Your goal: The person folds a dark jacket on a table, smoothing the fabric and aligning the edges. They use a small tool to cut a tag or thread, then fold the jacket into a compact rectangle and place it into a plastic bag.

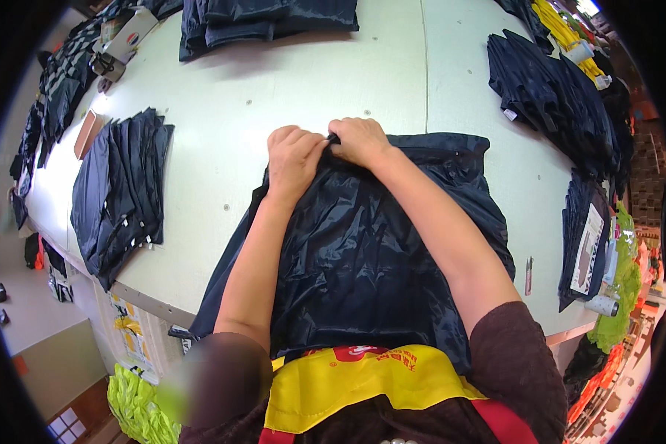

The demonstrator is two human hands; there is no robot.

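A shiny dark navy garment [355,259] lies spread over the pale table in front of me, its near end reaching down to my yellow apron. Its kind cannot be told from what shows. At its far edge my left hand [294,159] is closed, fingers curled and thumb pressed on the cloth. Right beside it, my right hand [360,140] pinches the same edge, a dark bunched bit of fabric showing between the two hands. To the right of my right hand the edge runs on flat toward a corner.
Stacks of dark garments lie on the pale table [207,96]: one pile at left [118,196], another at the far side [274,18], a third pile at right [551,103]. A small slim tool [529,276] lies near the right edge. A metal mug [107,66] stands far left.
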